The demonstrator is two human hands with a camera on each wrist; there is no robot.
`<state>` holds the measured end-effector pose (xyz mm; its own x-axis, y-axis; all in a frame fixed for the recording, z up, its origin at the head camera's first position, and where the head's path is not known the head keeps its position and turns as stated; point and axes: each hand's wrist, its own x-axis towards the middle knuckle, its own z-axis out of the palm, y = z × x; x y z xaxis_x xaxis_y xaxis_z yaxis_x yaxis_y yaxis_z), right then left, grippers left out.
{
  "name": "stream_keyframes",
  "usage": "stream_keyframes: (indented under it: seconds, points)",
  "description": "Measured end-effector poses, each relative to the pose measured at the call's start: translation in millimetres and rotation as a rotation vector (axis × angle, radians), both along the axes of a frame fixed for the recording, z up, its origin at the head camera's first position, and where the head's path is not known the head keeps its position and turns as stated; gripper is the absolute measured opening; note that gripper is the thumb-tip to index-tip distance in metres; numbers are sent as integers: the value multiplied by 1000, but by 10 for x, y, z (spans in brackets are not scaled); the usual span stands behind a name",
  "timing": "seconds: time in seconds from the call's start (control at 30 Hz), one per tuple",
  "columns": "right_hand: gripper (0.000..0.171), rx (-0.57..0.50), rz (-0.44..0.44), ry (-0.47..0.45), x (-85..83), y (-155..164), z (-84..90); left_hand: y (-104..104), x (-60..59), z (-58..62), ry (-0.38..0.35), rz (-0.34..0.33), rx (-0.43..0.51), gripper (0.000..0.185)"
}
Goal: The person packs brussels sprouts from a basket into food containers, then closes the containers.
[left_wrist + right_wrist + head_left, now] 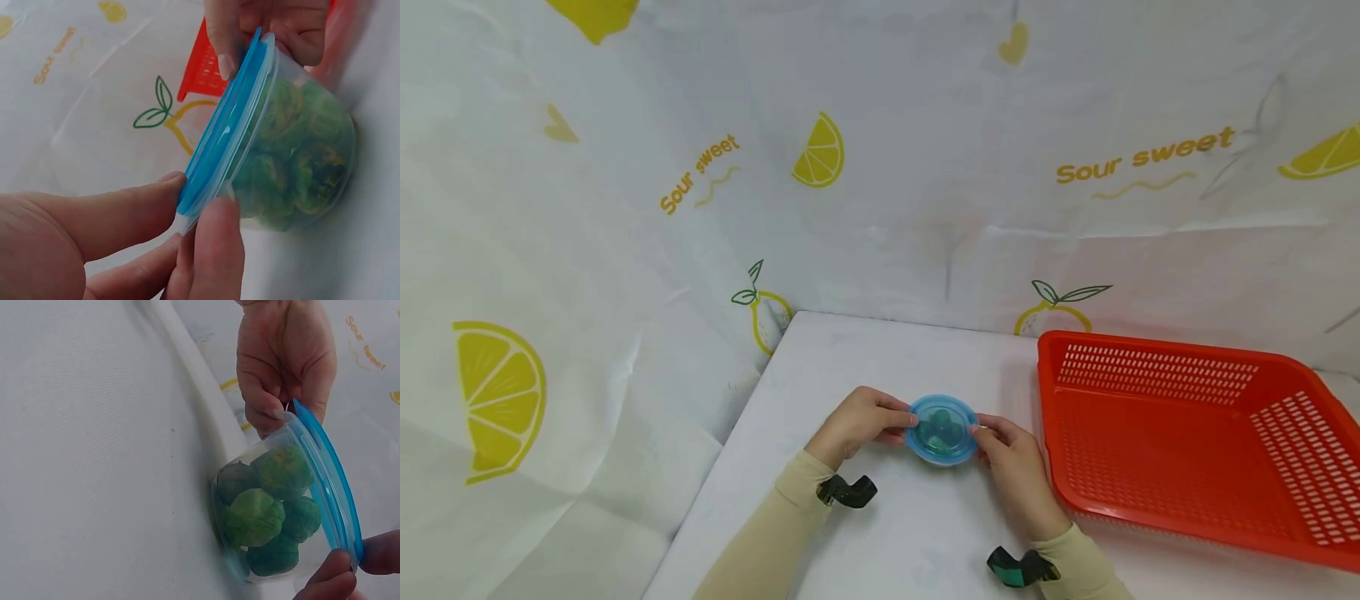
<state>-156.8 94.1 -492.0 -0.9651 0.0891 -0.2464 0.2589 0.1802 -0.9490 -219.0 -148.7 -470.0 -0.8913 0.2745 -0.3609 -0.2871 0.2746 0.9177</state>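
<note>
Left hand (861, 425) has its thumb on top and fingers (209, 250) underneath, pinched tight on the left rim of the blue lid (942, 427), probably so the little clear tub (269, 512) can't slide on the white desk (850, 350) while both sides get squeezed. The tub, full of green balls (253, 519), sits mid-desk nearer the front edge. Right hand (1015, 467) mirrors that grip on the lid's right rim, and the empty red basket (1187, 433) waits just beside it toward the desk's right edge.
</note>
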Motion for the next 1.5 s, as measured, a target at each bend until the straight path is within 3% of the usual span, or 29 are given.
stream_keyframes:
  seconds: [0.37, 0.87, 1.5]
  points:
    - [38, -43, -3, 5, -20, 15, -31, 16, -27, -45, 25, 15, 13, 30]
    - [35, -108, -14, -2, -29, -13, -20, 6, -39, -88, -35, 98, 94, 24]
    - [34, -58, -2, 34, -36, 13, -51, 72, -19, -82, 23, 103, 34, 23]
